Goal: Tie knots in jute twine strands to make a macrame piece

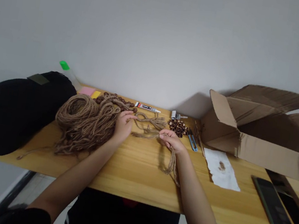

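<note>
My right hand (172, 141) is closed in a pinch on a strand of brown jute cord (148, 136). More loose cord (171, 163) hangs below that wrist onto the table. Beside the large heap of jute cord (88, 129), my left hand (124, 125) has its fingertips pinched at the near end of the same strand; its thumb is mostly hidden. Just beyond both hands lies a looped cord piece with a frayed tassel (159, 121). Dark brown beads (112, 97) sit along the back of the heap.
A glue tube (147, 107) lies near the wall. Right of it are brown shell-like pieces (177, 127), blue thread snips (192, 140), a stained white tissue (222, 168), a phone (275, 207) and an open cardboard box (220, 125). A black bag (18, 112) stands at left.
</note>
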The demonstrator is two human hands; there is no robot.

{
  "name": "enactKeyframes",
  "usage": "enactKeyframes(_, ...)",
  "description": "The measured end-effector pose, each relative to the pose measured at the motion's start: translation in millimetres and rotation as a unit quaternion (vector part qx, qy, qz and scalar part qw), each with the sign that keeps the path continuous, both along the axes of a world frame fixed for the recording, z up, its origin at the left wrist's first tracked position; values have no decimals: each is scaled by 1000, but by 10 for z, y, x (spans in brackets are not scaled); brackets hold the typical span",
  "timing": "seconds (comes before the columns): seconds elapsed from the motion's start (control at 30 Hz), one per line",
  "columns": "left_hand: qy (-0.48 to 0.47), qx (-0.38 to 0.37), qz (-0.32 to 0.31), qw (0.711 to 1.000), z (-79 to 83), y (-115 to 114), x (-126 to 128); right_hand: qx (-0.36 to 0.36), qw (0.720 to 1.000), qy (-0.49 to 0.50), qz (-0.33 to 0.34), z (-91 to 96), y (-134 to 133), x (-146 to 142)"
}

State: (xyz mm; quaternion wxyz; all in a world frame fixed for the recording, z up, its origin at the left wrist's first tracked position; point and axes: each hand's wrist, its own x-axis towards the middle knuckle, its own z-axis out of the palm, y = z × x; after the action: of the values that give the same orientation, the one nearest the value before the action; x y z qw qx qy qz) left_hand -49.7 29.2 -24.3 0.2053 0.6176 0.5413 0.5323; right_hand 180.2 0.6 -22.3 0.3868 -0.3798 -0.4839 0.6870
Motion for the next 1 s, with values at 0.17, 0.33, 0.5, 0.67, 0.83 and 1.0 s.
enactKeyframes(0.17,87,91,-126,984,153,-212,136,-1,1000,-18,-3,20,-8,-25)
enactKeyframes(0.33,189,172,-169,952,214,-435,291,1,999,-31,-10,70,-21,-59)
enactKeyframes(0.5,232,188,-174,938,211,-499,311,4,999,-39,-10,70,-17,-57)
enactKeyframes(0.67,252,205,-181,928,222,-506,307,-1,999,-45,-18,95,-27,-66)
enactKeyframes(0.83,267,225,-183,919,243,-530,331,2,998,-60,-20,146,-36,-88)
enactKeyframes(1.0,274,200,-168,926,226,-536,353,9,997,-82,-8,141,-36,-95)
